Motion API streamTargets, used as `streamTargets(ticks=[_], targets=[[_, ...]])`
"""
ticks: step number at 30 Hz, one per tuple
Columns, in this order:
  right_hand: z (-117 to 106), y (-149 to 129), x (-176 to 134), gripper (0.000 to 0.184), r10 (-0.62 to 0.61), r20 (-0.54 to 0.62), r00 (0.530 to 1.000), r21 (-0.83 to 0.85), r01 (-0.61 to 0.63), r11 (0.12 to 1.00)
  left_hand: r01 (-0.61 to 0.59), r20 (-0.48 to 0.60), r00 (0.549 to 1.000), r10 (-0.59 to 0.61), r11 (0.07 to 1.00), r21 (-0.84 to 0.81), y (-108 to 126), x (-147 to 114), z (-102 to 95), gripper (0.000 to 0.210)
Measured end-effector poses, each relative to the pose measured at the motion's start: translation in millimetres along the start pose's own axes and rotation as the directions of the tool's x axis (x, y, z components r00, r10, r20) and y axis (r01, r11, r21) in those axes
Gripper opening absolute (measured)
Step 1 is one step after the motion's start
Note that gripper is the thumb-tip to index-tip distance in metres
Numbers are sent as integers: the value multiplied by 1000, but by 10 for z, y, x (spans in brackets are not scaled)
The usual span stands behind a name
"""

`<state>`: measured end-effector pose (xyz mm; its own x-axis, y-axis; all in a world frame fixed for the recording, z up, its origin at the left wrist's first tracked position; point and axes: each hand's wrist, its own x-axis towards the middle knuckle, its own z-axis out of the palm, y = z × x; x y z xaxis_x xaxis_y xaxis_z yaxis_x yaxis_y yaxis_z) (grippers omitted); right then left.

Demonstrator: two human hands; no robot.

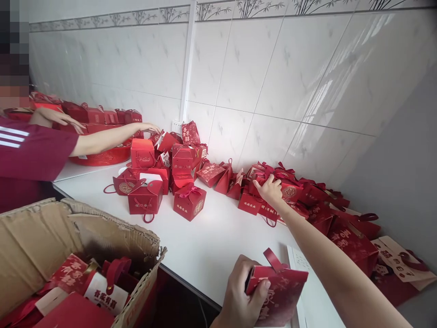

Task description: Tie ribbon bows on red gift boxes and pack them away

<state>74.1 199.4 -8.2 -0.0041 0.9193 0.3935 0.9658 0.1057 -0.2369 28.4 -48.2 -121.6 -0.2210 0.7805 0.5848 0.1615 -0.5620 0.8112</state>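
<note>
My left hand (244, 289) grips a red gift box (283, 291) with a ribbon loop on top, close in front of me at the table's near edge. The thumb presses on its printed front. My right hand (271, 189) reaches out over the heap of red gift boxes (248, 203) by the wall. Its thumb points left, apart from the other fingers. I see no box gripped in it; whether its fingertips touch the boxes cannot be made out. A red box with a bow (190, 202) stands upright left of this heap.
A torn cardboard carton (112, 218) with several gift boxes inside stands at lower left. At the left, a co-worker's hand (150, 128) is at stacked boxes (182, 159). Behind are a round red container (102, 155) and the tiled wall (246, 82). The table (194, 246) is white.
</note>
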Motion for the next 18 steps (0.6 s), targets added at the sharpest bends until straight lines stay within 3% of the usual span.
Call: streamTargets(ticks=[5,6,8,9,10,12,13,18], targets=[[-314,-205,-36,88,25,103,994,-151,-9,988,11,-11,1000,-11,1000,-4,6,-5,12,18],[-401,-308,-107,87,-10,108,994,-213,33,977,7,-15,1000,-7,1000,-7,9,-3,14,19],[-538,-572,-323,76,-211,159,965,-261,247,933,-2,-24,1000,2,1000,-12,13,3,18,21],[-575,-723,-453,68,-357,228,906,-192,401,896,0,-28,1000,0,1000,-15,15,4,20,22],[-585,-877,-584,63,-503,307,808,-72,547,834,9,-32,999,-10,1000,-19,18,4,23,23],[-524,-1169,-812,62,-634,394,666,68,667,742,37,-41,998,-39,998,-42,22,1,33,25],[-461,-1297,-895,67,-660,423,621,107,689,717,48,-47,998,-51,997,-60,22,-2,41,26],[-84,-1656,-1003,88,-656,516,551,171,684,709,14,-92,995,-28,990,-143,-14,-1,91,32]])
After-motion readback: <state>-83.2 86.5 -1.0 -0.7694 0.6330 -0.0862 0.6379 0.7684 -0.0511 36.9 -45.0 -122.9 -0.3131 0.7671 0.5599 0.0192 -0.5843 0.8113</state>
